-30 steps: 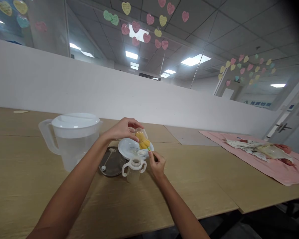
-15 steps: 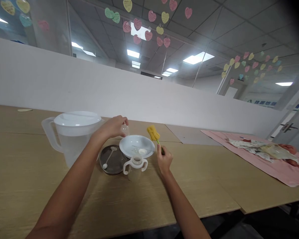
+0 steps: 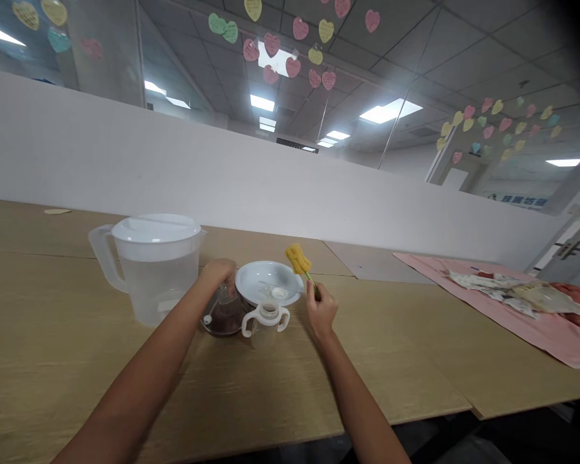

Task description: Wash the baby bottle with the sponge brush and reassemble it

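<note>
Gripping 1 green handle, the right hand (image 3: pixel 323 308) is closed, yellow sponge head (image 3: pixel 298 258) raised — right of the white bowl (image 3: pixel 244 283). The left hand (image 3: pixel 221 276) holds 1 clear cover (image 3: pixel 226 294), fingers partly curled — over the dark tray (image 3: pixel 223 325), beside the 2-handled cup (image 3: pixel 264 332).

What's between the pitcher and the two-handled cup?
In the head view, the dark plate lies between them, with the left hand holding a clear piece over its far side.

Yellow sponge (image 3: pixel 298 258), green stem (image 3: pixel 309 277), white bowl (image 3: pixel 269 282), pink cloth (image 3: pixel 493 309).
</note>
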A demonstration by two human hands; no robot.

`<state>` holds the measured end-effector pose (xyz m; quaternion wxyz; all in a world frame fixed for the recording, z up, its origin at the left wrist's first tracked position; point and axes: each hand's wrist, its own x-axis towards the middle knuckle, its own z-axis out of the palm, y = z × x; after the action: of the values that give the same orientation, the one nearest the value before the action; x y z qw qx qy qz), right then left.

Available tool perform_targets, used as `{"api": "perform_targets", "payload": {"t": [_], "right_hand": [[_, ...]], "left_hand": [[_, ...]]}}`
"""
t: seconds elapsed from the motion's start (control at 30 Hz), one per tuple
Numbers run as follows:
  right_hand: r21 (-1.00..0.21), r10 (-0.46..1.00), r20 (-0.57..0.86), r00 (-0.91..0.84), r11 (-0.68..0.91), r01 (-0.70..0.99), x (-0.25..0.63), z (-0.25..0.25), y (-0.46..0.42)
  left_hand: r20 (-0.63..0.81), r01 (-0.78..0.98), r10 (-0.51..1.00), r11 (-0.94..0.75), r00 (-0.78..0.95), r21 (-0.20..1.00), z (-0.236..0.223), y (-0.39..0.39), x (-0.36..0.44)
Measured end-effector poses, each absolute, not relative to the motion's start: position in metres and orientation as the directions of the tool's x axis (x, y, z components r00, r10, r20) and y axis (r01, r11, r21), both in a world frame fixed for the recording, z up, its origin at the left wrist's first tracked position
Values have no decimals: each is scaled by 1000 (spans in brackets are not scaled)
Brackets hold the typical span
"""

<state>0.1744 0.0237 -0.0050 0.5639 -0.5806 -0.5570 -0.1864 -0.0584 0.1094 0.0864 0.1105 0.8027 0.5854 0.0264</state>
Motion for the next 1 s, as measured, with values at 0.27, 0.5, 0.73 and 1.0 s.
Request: {"api": "perform_targets", "payload": {"t": [0.27,0.5,0.73,1.0], "right_hand": [[-406,434,858,274,249,879,173,-5,23],[-418,445,849,283,239,876,171,-5,24],[-421,457,844,282,239,875,172,-5,24],[-422,477,834,277,229,877,174,-8,25]], "left_hand": [[-114,988,982,-148,153,50,84,114,-56],[-122,963,956,-269,266,-4,101,98,-51],[-141,759,759,-580,636,297,90,99,-25],[10,719,775,-590,631,366,60,111,-9]]}}
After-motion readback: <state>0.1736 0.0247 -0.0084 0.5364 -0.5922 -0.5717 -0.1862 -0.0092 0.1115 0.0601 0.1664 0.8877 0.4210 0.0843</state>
